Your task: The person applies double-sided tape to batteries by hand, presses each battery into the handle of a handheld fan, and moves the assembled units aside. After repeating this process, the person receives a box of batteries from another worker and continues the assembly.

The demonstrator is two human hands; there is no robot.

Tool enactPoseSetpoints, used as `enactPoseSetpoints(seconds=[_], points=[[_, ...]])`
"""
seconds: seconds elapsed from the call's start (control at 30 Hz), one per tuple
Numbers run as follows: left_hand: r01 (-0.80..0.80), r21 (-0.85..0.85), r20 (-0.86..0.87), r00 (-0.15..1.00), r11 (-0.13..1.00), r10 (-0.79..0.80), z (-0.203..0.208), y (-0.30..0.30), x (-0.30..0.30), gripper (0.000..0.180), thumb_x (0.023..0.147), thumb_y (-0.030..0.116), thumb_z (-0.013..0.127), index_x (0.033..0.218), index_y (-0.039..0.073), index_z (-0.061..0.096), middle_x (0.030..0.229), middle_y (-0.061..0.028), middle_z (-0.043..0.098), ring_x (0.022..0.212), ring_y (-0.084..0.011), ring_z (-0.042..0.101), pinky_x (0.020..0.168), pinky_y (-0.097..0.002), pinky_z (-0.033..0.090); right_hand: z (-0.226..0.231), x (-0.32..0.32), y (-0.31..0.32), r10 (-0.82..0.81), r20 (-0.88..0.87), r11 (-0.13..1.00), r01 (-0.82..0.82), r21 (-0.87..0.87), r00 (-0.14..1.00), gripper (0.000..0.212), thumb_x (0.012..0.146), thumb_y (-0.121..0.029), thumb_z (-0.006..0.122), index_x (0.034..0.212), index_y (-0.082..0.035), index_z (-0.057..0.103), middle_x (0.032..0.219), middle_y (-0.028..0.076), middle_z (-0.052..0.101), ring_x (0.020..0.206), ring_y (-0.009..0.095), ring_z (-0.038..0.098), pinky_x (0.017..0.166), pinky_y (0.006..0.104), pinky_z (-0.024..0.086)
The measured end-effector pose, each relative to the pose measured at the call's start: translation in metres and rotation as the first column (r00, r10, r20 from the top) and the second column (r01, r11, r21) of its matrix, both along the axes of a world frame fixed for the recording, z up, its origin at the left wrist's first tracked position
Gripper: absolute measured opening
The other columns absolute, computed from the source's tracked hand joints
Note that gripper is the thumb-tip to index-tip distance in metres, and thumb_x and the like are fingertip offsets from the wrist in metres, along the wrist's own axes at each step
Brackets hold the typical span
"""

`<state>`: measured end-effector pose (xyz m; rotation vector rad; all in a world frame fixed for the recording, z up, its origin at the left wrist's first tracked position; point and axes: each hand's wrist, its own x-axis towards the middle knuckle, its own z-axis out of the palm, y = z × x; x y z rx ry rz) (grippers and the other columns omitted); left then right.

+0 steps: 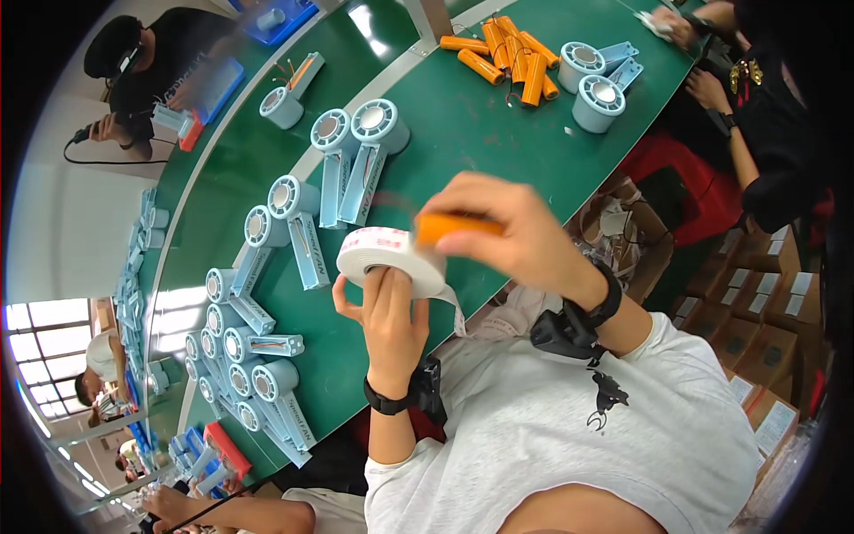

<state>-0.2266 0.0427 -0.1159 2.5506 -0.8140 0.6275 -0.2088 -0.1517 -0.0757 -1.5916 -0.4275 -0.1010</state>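
My left hand (391, 325) holds up a roll of white tape (384, 254) with pink print, its fingers pushed into the core. A loose strip of the tape hangs down at the roll's right side. In my right hand (507, 227) is an orange cylindrical battery (454, 230), gripped between thumb and fingers and held against or just beside the roll's edge; motion blur hides whether they touch. Faint blurred wires trail left from the battery. Beyond the hands, light-blue handheld fan bodies (360, 182) lie on the green table (445, 142).
More orange batteries (511, 58) are piled at the far edge, beside two fan bodies (598, 102). Several fan bodies (240, 378) cluster at the left. Co-workers sit across the table and at the right (756, 133). Cardboard boxes (743, 303) and a red stool (680, 178) stand at the right.
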Motion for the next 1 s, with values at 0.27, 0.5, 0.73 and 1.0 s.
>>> enactPoseSetpoints(seconds=[0.27, 0.5, 0.73, 1.0], points=[[-0.204, 0.011, -0.022, 0.979, 0.979, 0.204, 0.005, -0.009, -0.006, 0.043, 0.062, 0.008, 0.071, 0.101, 0.000, 0.053, 0.095, -0.0089, 0.058, 0.101, -0.0213, 0.054, 0.097, -0.0493, 0.020, -0.011, 0.009, 0.032, -0.271, 0.033, 0.962, 0.269, 0.045, 0.962, 0.021, 0.085, -0.009, 0.056, 0.103, 0.003, 0.053, 0.092, 0.006, 0.055, 0.082, 0.012, 0.051, 0.071, 0.0257, 0.043], [-0.166, 0.061, -0.047, 0.984, 0.984, 0.169, 0.005, -0.018, -0.006, 0.046, 0.065, 0.015, 0.073, 0.104, 0.000, 0.053, 0.092, -0.0097, 0.059, 0.094, -0.0205, 0.054, 0.090, -0.0445, 0.024, -0.012, 0.027, 0.034, -0.100, -0.272, 0.910, 0.199, 0.364, 0.957, 0.020, 0.088, -0.012, 0.054, 0.101, 0.003, 0.052, 0.087, 0.004, 0.056, 0.076, 0.006, 0.049, 0.067, 0.0222, 0.042], [-0.392, 0.095, -0.057, 0.916, 0.915, 0.398, 0.011, -0.008, -0.030, 0.043, 0.068, 0.018, 0.072, 0.103, -0.001, 0.055, 0.087, -0.0095, 0.059, 0.089, -0.0201, 0.054, 0.086, -0.0426, 0.023, -0.036, 0.051, 0.076, -0.025, -0.508, 0.619, 0.413, 0.668, 0.861, 0.019, 0.089, -0.014, 0.054, 0.097, 0.003, 0.053, 0.085, 0.003, 0.056, 0.076, 0.006, 0.051, 0.067, 0.0205, 0.042], [-0.497, 0.049, -0.149, 0.854, 0.866, 0.499, 0.014, 0.023, -0.044, 0.043, 0.067, 0.017, 0.073, 0.102, -0.001, 0.055, 0.087, -0.0086, 0.059, 0.090, -0.0202, 0.053, 0.087, -0.0430, 0.023, -0.020, 0.033, 0.120, 0.081, -0.399, 0.697, 0.235, 0.678, 0.913, 0.018, 0.087, -0.011, 0.056, 0.098, 0.003, 0.053, 0.084, 0.003, 0.055, 0.078, 0.007, 0.052, 0.070, 0.0210, 0.044]])
